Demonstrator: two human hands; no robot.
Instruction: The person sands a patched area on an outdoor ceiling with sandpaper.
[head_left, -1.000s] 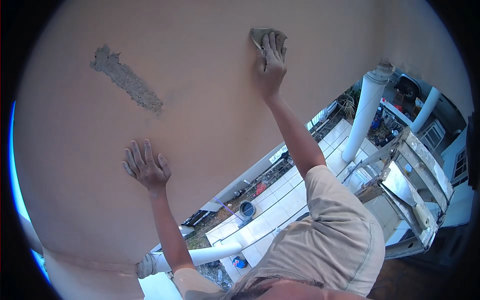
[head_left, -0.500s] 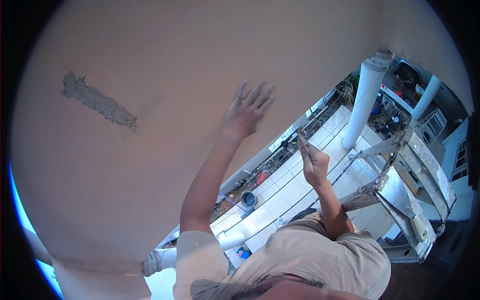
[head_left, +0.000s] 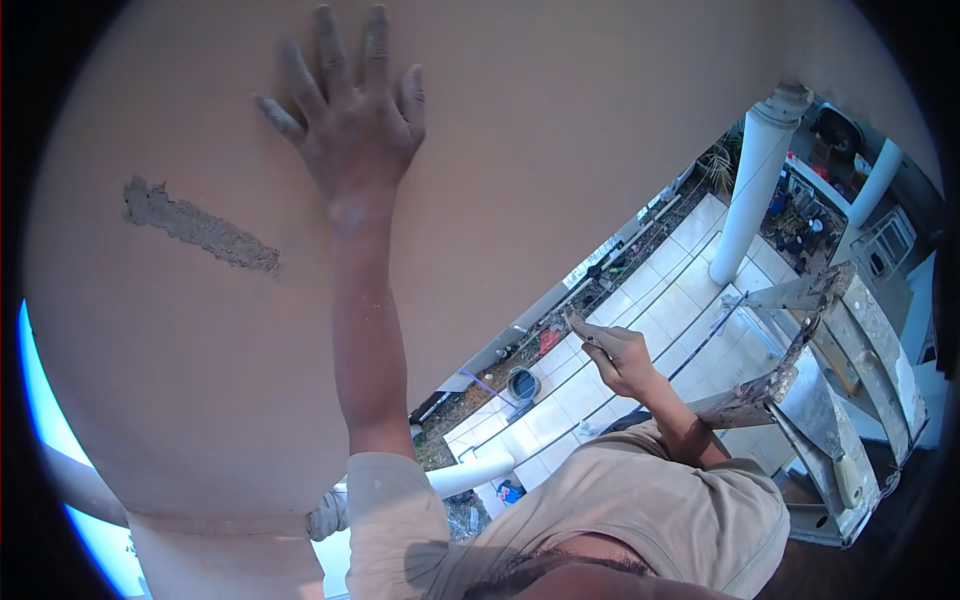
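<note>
My left hand (head_left: 360, 130) lies spread over the large beige plastered surface (head_left: 500, 200), palm towards it and fingers apart, with pale dust on the fingertips. Below and to the left of it runs a rough strip of grey mortar (head_left: 200, 225) with ragged edges. Out past the edge of that surface, my right hand (head_left: 622, 362) is closed around a thin, flat, grey-brown piece (head_left: 584, 328) seen nearly edge-on. I cannot tell exactly what kind of tool it is; the fingers hide part of it.
A worn, splattered stepladder (head_left: 840, 400) stands close on my right. Far below lies a floor of white tiles (head_left: 600, 385), with a bucket (head_left: 522, 383) near its edge. A white column (head_left: 748, 190) rises at the right, with assorted items behind it.
My left hand has moved up and left across the plastered surface, its fingers now spread wider. The right hand has shifted slightly down, its thin piece now tilted more to the left.
</note>
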